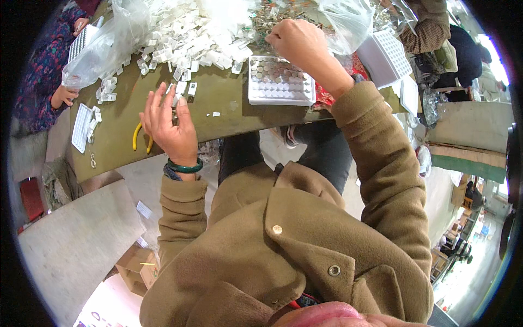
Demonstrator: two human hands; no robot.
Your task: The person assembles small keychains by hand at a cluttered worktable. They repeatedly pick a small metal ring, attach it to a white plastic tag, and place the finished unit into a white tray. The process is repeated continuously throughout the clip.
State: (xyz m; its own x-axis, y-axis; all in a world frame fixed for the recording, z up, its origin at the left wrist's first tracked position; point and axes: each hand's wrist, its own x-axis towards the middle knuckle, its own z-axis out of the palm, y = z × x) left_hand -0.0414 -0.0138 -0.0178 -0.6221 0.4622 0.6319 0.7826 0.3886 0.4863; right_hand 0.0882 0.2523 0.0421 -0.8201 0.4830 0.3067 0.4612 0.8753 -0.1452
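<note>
My left hand (pixel 170 126), with a green bangle at the wrist, is palm up over the table's near edge, fingers apart. Small white plastic pieces (pixel 192 89) lie at its fingertips; none is plainly gripped. To its left rests a yellow-handled tool (pixel 136 137), partly hidden by the hand. My right hand (pixel 300 44) is closed at the far side of a white tray (pixel 281 101), by a heap of small metal parts (pixel 267 24). Its fingertips are hidden, so what they hold does not show. Round silvery discs (pixel 272 70) fill the tray's far rows; white round shapes show in the near rows.
A big heap of white plastic pieces (pixel 180 38) covers the table's far middle. Clear plastic bags (pixel 346 22) lie beyond. A white gridded tray (pixel 384 59) stands right, a narrower one (pixel 82 128) left. Other people sit at both sides, one with a hand (pixel 64 97) by a bag.
</note>
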